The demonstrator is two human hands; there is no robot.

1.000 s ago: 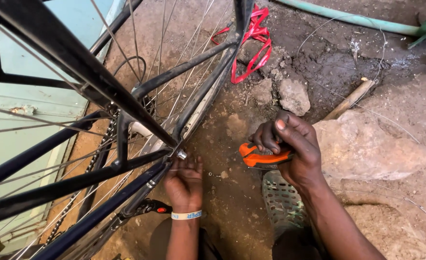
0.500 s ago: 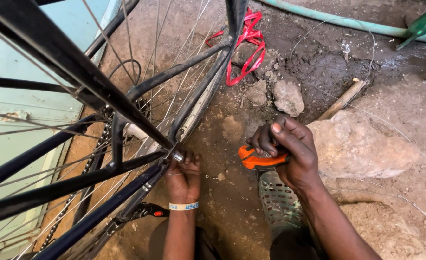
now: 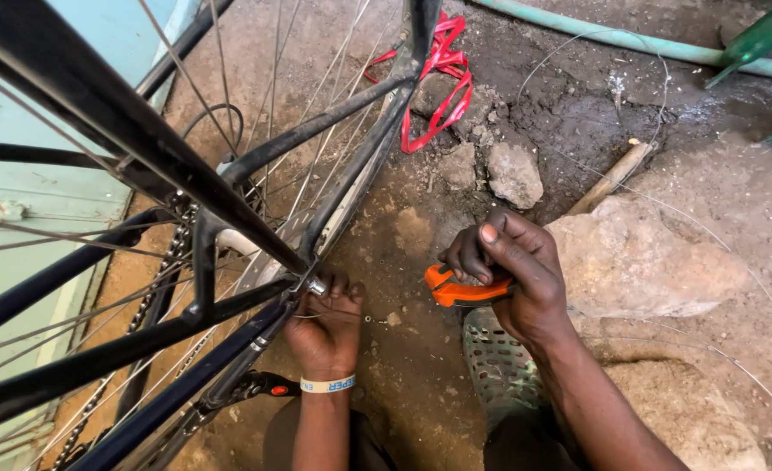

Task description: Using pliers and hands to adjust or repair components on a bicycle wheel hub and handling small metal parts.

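While the left hand (image 3: 327,324) presses its curled fingers against the axle nut (image 3: 316,285) of the black bicycle frame (image 3: 229,209), the right hand (image 3: 512,275) sits right of that nut, clenched around orange-handled pliers (image 3: 449,290), above a green perforated shoe (image 3: 495,366).

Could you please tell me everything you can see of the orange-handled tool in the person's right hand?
The orange-handled tool shows a bright orange grip with dark trim, plastic or rubber by its look. It lies roughly level above the dirt ground, its free end pointing left. The right hand wraps around it, hiding the rest, so its working end cannot be seen.
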